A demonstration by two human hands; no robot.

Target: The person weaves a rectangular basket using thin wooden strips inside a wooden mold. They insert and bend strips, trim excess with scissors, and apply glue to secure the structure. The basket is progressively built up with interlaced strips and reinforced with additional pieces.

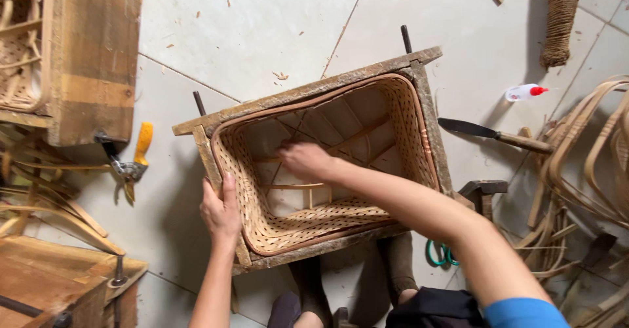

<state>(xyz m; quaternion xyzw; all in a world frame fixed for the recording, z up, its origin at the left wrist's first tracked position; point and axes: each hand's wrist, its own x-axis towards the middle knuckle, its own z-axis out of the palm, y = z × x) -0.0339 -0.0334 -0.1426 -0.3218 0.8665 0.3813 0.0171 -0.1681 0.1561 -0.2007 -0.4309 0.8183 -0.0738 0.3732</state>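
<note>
A half-woven rattan basket [327,164] is being held inside a rough wooden frame [314,92], which is serving as a mould and is resting on the tiled floor [262,20] in the middle of the scene. The frame is being steadied at its near left edge by the left hand [221,211], whose fingers are curled over the rim, seemingly so that the basket is kept from shifting. The right hand [306,160] is being reached down into the basket's open interior, its fingers bent against the inner ribs; whether a strand is being pinched there cannot be told. Right of the frame, a knife with a wooden handle [495,135] is lying on the floor, and farther off a small white bottle with a red cap [524,92] is lying on its side. Bent rattan hoops [583,164] are being kept in a heap at the far right. On the left, a clamp with a yellow handle [136,158] is hanging from a wooden box [92,59].
</note>
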